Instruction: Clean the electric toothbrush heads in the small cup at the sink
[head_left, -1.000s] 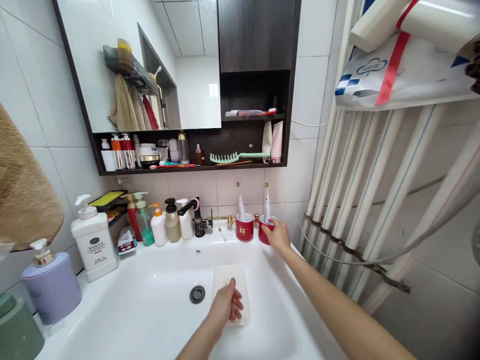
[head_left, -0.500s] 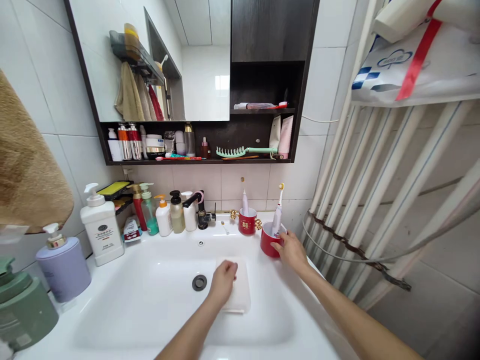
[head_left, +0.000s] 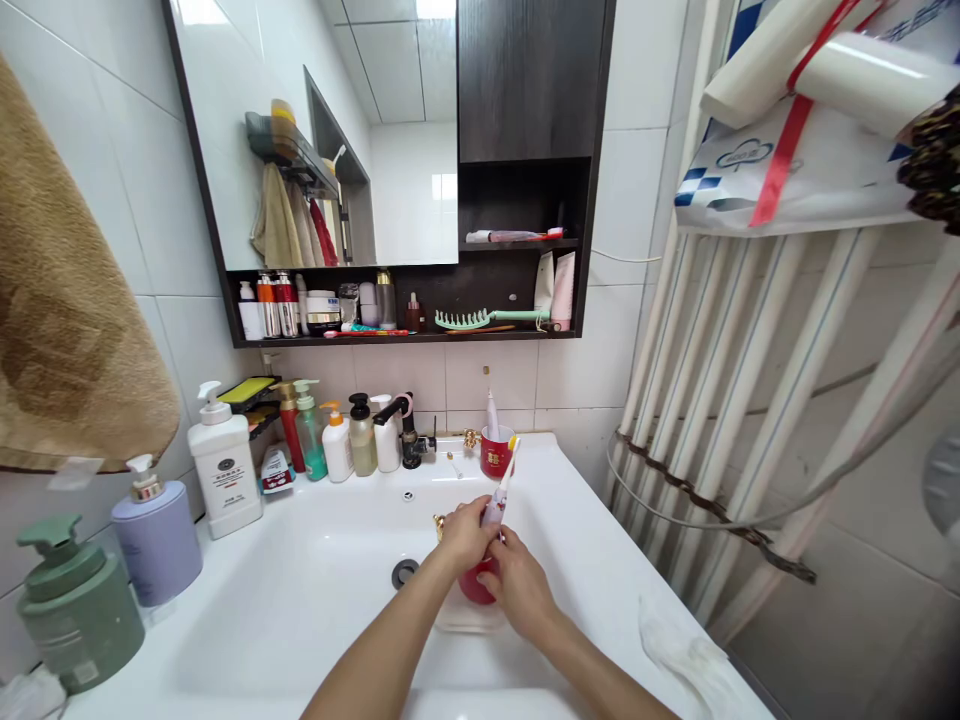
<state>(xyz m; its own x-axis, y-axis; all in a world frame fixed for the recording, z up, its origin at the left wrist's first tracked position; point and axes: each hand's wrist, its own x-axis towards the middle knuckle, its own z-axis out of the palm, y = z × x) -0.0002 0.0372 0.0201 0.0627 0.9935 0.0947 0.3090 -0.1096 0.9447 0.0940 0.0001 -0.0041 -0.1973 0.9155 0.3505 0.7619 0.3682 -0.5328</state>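
Observation:
Over the white sink basin (head_left: 300, 570), my right hand (head_left: 525, 585) is closed around a red cup (head_left: 474, 585) with a gold handle. My left hand (head_left: 466, 535) has its fingers closed on the lower part of a white electric toothbrush (head_left: 497, 503), which leans to the right above the cup's mouth. Its yellow-and-white brush head points up. Beneath the cup lies a whitish cloth or pad (head_left: 471, 622), partly covered by my hands. On the back ledge stands a second red cup (head_left: 496, 458) with a gold pattern and another electric toothbrush (head_left: 492, 415) upright in it.
A black faucet (head_left: 409, 430) rises at the back of the sink. Several pump bottles (head_left: 337, 445) line the left ledge, with a purple one (head_left: 157, 545) and a green one (head_left: 81, 610) nearer. Pale pipes (head_left: 735, 400) run along the right wall; a crumpled white tissue-like piece (head_left: 686, 645) lies front right.
The nearer red cup and its toothbrush have come from the right ledge into the sink area with my right hand. My left hand has risen from the pad to the toothbrush.

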